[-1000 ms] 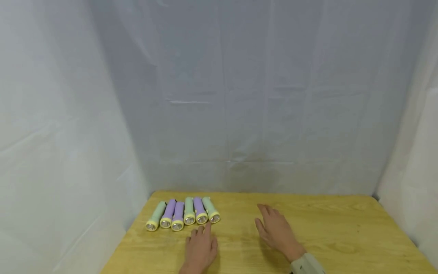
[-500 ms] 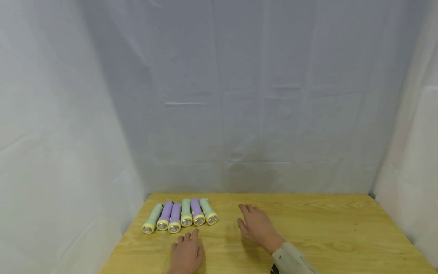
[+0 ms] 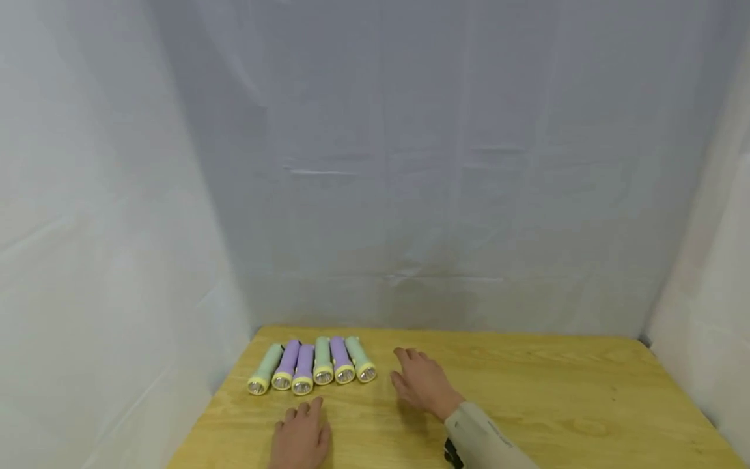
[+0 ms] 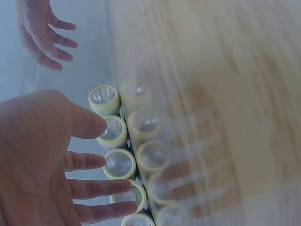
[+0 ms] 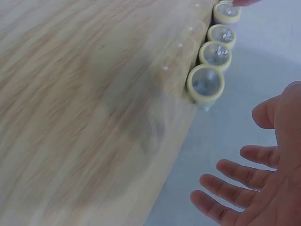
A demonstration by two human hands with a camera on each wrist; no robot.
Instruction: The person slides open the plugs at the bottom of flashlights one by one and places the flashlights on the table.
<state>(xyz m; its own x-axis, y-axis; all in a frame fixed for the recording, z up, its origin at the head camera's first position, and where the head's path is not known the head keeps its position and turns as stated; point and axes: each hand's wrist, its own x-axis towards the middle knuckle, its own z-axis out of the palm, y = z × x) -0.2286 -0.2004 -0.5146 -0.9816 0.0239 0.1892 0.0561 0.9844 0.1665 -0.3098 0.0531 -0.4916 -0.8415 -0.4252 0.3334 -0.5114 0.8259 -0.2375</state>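
Observation:
Several flashlights lie side by side at the table's back left, lenses facing me. A green flashlight is at the left end, then a purple flashlight and another purple flashlight. Right of these come a green flashlight, a purple flashlight and a green flashlight at the right end. My left hand is just in front of the row, fingers spread and holding nothing. To the right of the row, my right hand hovers with its fingers extended, touching no flashlight.
The wooden table has a glossy top that mirrors the hands and lenses. A grey sheet hangs behind it, and pale sheets stand at the left and right.
Both hands have moved left; the right hand is now closer to the row's right end, and the left hand has drawn slightly back. The flashlights keep their arrangement.

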